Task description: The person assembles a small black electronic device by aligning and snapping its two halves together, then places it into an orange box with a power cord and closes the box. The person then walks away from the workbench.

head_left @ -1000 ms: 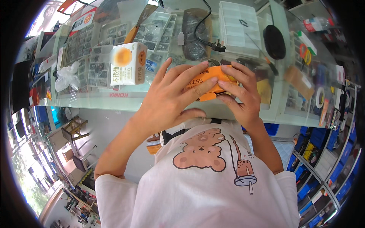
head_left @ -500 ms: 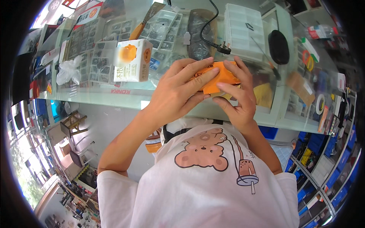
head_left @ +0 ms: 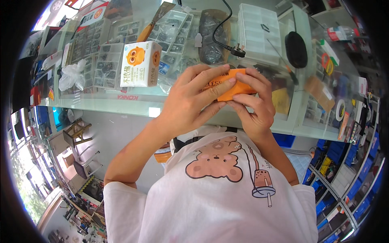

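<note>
A small orange box [head_left: 235,86] with dark print is held between my two hands, over the near edge of the glass counter [head_left: 142,104]. My left hand [head_left: 192,93] is closed on its left side, fingers laid across the top and thumb underneath. At the right end, my right hand [head_left: 256,99] grips it with bent fingers on top and the thumb at the near side. The fingers hide much of both ends. A white tissue pack [head_left: 139,67] with an orange cartoon animal stands left of my left hand.
Beyond my hands lie a black power plug [head_left: 238,52] with its cable, a white compartment box [head_left: 259,32], a screwdriver [head_left: 291,73] and a black oval case [head_left: 296,49]. A scraper [head_left: 156,21] leans behind the tissue pack. Crumpled clear plastic [head_left: 73,77] lies left.
The orange box has turned slightly in my hands; a flap that stuck out at its near right side now lies flatter. My right fingers have shifted closer along it.
</note>
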